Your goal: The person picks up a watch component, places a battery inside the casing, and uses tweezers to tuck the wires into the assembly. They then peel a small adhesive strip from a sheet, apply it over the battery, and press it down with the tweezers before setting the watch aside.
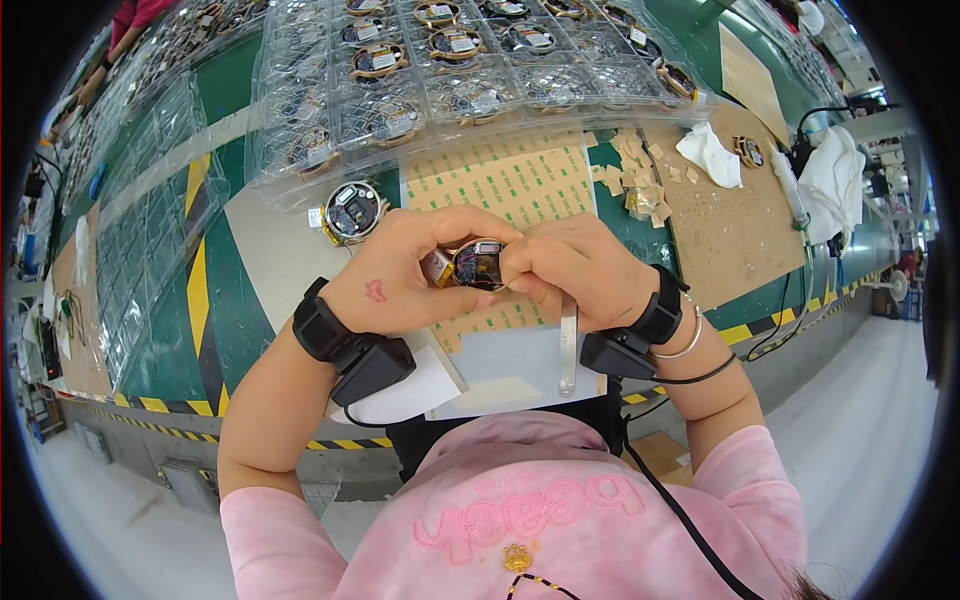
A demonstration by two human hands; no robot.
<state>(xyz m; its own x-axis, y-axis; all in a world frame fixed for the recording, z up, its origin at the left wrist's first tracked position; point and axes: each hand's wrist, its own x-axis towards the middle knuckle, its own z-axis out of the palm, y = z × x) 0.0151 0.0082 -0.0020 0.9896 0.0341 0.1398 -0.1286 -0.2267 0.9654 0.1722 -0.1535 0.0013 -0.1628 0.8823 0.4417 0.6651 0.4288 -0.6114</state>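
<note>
My left hand [405,262] is closed round the rim of an open round watch case [478,264], whose dark circuit board faces up. A small silver and yellow part [437,267] sticks out at the case's left side, by my left palm. My right hand [575,268] has its fingers curled, with thumb and forefinger pressed together at the case's right edge. From under that hand a flat metal strip [568,350] points toward me; its other end is hidden by the fingers. Another open watch case [353,211] lies on the table beyond my left wrist.
Stacked clear plastic trays [470,100] hold several watch cases at the back. Beneath my hands lies a tan adhesive sheet [500,175] with green print. Tan paper scraps [634,165], a white cloth [710,155] and a brown board [715,225] are to the right. Empty trays [150,260] stand left.
</note>
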